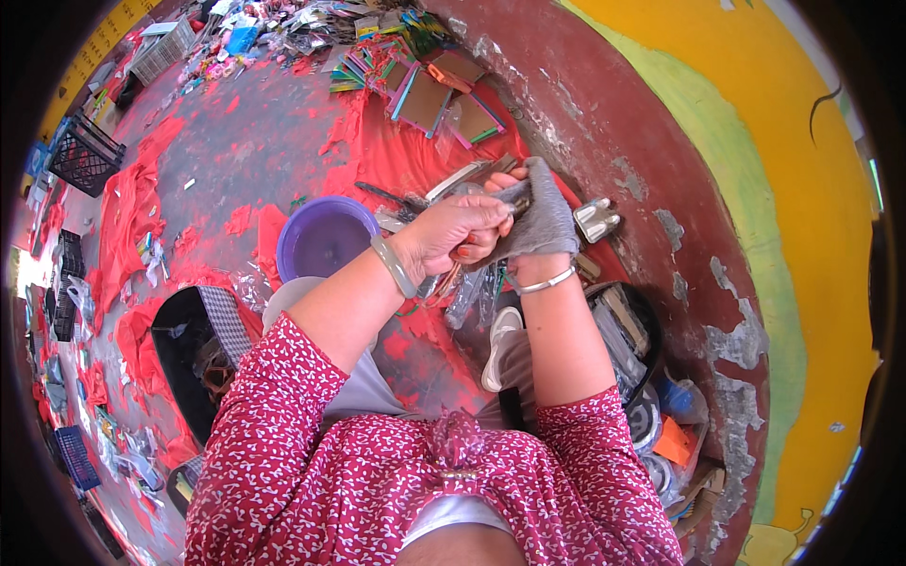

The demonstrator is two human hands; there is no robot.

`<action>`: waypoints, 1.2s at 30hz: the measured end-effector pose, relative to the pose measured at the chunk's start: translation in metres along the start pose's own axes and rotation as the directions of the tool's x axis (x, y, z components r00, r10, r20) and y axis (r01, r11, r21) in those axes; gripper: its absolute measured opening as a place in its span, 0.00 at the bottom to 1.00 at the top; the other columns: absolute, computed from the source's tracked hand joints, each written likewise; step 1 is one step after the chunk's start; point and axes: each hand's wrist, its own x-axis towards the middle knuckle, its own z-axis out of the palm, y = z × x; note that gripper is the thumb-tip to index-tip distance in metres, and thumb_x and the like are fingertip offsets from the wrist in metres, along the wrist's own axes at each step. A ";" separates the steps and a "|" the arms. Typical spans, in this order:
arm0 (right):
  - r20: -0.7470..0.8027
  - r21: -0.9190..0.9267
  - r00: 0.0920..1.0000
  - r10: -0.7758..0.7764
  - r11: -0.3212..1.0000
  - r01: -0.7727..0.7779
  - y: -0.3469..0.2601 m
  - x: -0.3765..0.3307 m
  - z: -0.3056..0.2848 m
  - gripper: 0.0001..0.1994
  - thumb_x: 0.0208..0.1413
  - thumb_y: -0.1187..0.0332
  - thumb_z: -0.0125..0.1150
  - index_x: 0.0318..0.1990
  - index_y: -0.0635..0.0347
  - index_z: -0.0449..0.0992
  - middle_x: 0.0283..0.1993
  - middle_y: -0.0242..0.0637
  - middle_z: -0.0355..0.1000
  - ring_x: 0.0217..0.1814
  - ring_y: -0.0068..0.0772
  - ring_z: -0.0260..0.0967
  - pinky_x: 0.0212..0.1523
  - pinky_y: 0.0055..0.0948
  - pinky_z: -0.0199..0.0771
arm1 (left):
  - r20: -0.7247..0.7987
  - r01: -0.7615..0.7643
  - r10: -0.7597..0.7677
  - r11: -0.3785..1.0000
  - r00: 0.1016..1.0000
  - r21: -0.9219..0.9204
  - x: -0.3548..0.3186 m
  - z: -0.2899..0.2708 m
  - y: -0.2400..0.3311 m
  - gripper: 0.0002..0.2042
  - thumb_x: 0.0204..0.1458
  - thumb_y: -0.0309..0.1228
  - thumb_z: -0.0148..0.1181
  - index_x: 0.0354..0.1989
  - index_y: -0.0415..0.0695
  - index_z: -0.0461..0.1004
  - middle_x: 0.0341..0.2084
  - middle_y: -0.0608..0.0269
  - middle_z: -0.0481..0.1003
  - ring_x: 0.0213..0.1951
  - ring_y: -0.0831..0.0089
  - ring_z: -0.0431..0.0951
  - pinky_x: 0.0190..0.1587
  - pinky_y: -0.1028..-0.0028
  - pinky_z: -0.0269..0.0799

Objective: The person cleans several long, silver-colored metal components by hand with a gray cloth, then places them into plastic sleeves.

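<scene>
In front of me, my left hand (458, 231) is closed, its thumb and fingers pinching the end of a small, dark, shiny piece (518, 204) whose kind I cannot make out. A grey cloth (545, 219) is bunched in my right hand (541, 268) and wraps round that piece, hiding much of the palm. Both hands meet at the cloth. Beneath them lie clear plastic packets (469, 300) and long thin items. To the right of the cloth rests a silvery piece with several rounded prongs (596, 221). A purple basin (287, 247) stands left of my left hand.
A worn red wall (604, 123) curves along my right. Colourful-edged boards (423, 99) lie ahead on red cloth. Black containers stand by my left knee (179, 363) and right leg (651, 325). A black crate (87, 156) and scattered goods are at far left.
</scene>
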 end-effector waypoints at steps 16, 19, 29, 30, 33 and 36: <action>0.047 -0.213 0.999 0.009 0.977 0.001 0.009 -0.016 0.013 0.17 0.54 0.54 0.49 0.37 0.62 0.63 0.37 0.49 0.71 0.34 0.40 0.71 0.30 0.33 0.74 | -0.103 0.044 -0.059 0.989 0.993 -0.140 0.003 0.004 -0.005 0.10 0.55 0.37 0.49 0.25 0.46 0.65 0.10 0.77 0.54 0.10 0.86 0.52 0.11 0.85 0.46; 0.029 -0.157 0.998 0.048 0.987 -0.043 0.008 -0.014 0.011 0.20 0.55 0.51 0.48 0.40 0.60 0.64 0.38 0.49 0.70 0.31 0.39 0.70 0.26 0.33 0.73 | -0.079 0.017 -0.019 1.000 0.997 -0.023 0.004 0.005 -0.005 0.10 0.55 0.35 0.49 0.26 0.44 0.66 0.10 0.75 0.56 0.12 0.85 0.56 0.13 0.86 0.51; -0.193 -0.594 0.972 -0.132 0.805 -0.009 -0.013 0.029 -0.031 0.15 0.48 0.60 0.55 0.39 0.61 0.68 0.35 0.44 0.70 0.36 0.41 0.69 0.34 0.33 0.69 | -0.258 -0.350 0.351 0.935 0.900 0.053 0.009 -0.009 0.009 0.11 0.55 0.35 0.49 0.36 0.40 0.71 0.31 0.61 0.73 0.38 0.69 0.74 0.38 0.73 0.70; -0.059 -0.878 0.974 -0.220 0.475 0.054 -0.016 0.014 -0.018 0.14 0.46 0.63 0.56 0.39 0.62 0.68 0.34 0.46 0.71 0.38 0.42 0.70 0.35 0.34 0.69 | -0.262 -0.371 0.367 0.928 0.892 0.038 0.009 -0.012 0.008 0.11 0.55 0.35 0.49 0.36 0.40 0.71 0.31 0.62 0.73 0.37 0.70 0.74 0.38 0.73 0.70; 0.331 -0.896 0.925 -0.185 -0.368 0.247 -0.017 -0.005 -0.005 0.13 0.43 0.69 0.57 0.38 0.62 0.69 0.33 0.49 0.72 0.40 0.44 0.71 0.38 0.35 0.69 | -0.298 -0.421 0.407 0.907 0.863 0.020 0.012 -0.014 0.005 0.10 0.53 0.34 0.52 0.35 0.40 0.72 0.30 0.63 0.73 0.35 0.73 0.73 0.39 0.74 0.69; 0.454 -0.866 0.876 -0.162 -0.311 0.391 -0.003 0.013 -0.017 0.13 0.43 0.69 0.58 0.38 0.62 0.69 0.34 0.48 0.72 0.41 0.46 0.71 0.39 0.36 0.69 | -0.365 -0.454 0.441 0.889 0.820 0.054 0.015 -0.009 0.003 0.09 0.52 0.33 0.54 0.33 0.39 0.73 0.30 0.64 0.73 0.33 0.77 0.72 0.38 0.77 0.67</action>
